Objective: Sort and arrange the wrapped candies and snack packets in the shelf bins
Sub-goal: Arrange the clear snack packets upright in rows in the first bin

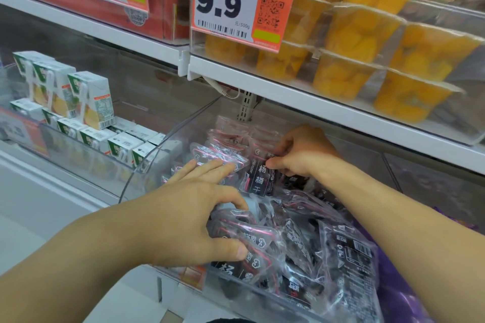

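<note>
— Head view: where are the snack packets?

— Heaped in the clear bin (157, 162) on the lower shelf, beneath the shelf of yellow fruit cups (359, 37). The dark plum packets (296, 241) lie in a loose jumble, some standing at the back, most flat and overlapping in front.

— And the hands?

— The left hand (194, 215) lies spread over the pile, fingers straight across the rear packets, thumb pressing a front one. The right hand (299, 152) pinches the top of an upright packet (259, 178) between thumb and curled fingers.

— How will they handle?

— Light, I judge, and crinkly: glossy film that slides on its neighbours. Soft fill, so a squeeze won't hurt much, but a grip mid-body may slip. Best taken by the sealed top edge, as the right hand does, while the flat left palm keeps the stack from toppling.

— Anything alongside?

— Juice cartons (89, 102) in the neighbouring bin.
</note>
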